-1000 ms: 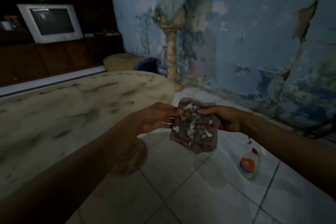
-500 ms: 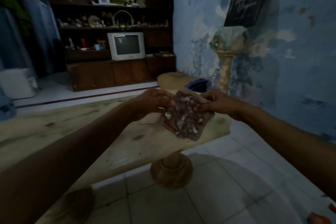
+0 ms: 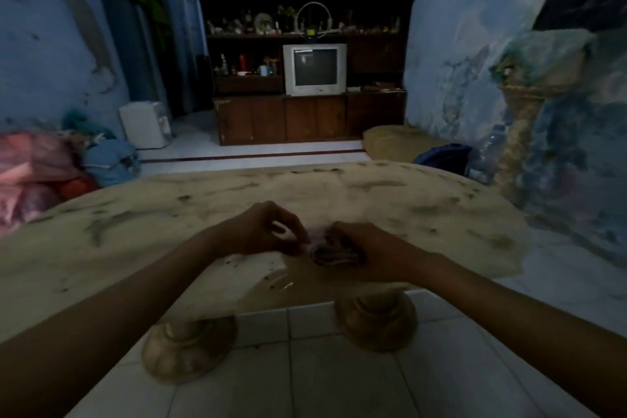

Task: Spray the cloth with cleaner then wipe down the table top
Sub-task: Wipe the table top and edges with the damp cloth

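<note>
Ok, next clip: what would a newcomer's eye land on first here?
Probably the two bare hands, left hand and right hand, bunching a dark reddish crumpled cloth near the front edge of the pale, stained stone table top. Behind it, a grey boxy television sits in the dark wooden shelf unit.

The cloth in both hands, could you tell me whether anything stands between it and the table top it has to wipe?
Nothing visible does. The cloth is bunched between the left hand and the right hand, low over the near part of the table top, which shows only dark smudges around it.
</note>
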